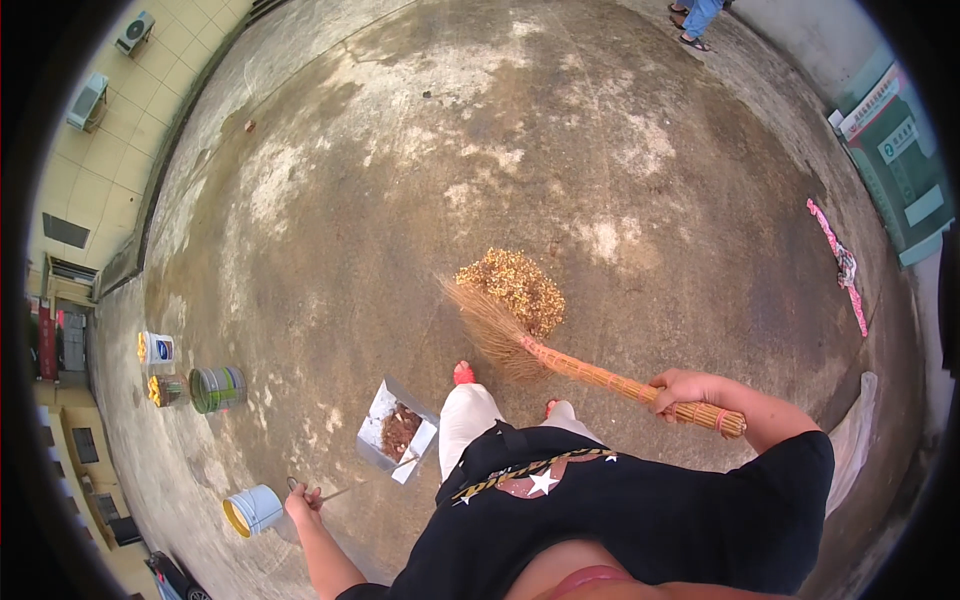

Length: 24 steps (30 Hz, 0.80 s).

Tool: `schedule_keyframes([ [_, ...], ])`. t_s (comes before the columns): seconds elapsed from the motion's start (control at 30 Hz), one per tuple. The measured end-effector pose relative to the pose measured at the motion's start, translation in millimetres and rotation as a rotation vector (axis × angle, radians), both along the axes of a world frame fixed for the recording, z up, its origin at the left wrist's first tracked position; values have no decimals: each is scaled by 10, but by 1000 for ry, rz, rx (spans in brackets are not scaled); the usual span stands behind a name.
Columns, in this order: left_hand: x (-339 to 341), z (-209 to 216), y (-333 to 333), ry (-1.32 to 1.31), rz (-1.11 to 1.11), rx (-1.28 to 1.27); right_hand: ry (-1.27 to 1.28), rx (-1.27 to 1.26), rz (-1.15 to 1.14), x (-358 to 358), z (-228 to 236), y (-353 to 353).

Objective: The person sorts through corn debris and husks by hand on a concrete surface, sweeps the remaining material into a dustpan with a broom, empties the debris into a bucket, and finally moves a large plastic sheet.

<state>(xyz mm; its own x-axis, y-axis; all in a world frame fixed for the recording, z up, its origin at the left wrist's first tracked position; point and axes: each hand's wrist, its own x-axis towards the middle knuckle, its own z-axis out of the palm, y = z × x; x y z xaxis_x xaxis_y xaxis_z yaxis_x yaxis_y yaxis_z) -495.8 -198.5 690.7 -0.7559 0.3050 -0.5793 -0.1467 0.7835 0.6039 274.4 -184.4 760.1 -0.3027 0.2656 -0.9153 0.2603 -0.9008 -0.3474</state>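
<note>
In my right hand (678, 393), fingers closed round the bound handle, is a long straw broom (600, 375). Its splayed bristles (490, 320) rest against the near left side of a heap of small golden-brown bits (513, 288), too small to name surely. My left hand (305, 498) grips the thin rod handle of a metal dustpan (368, 452), near the handle's looped end. The dustpan sits on the ground left of my feet, with brown and whitish debris (400, 430) in it.
A pale blue bucket (258, 508) stands close to my left hand. Farther left are a green bucket (217, 390), a white bucket (158, 348) and a container with yellow contents (168, 390). Pink cloth (840, 265) lies at right. Another person's legs (700, 20) show at the far right.
</note>
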Motion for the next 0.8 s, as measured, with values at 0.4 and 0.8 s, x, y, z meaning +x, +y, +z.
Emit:
schedule_keyframes([
  [0.4,411,-1080,2811,-281,-42,324,-554,398,-200,-884,-502,1681],
  [0.8,438,-1262,5956,-392,-69,371,-280,236,-1012,-643,-915,4901],
])
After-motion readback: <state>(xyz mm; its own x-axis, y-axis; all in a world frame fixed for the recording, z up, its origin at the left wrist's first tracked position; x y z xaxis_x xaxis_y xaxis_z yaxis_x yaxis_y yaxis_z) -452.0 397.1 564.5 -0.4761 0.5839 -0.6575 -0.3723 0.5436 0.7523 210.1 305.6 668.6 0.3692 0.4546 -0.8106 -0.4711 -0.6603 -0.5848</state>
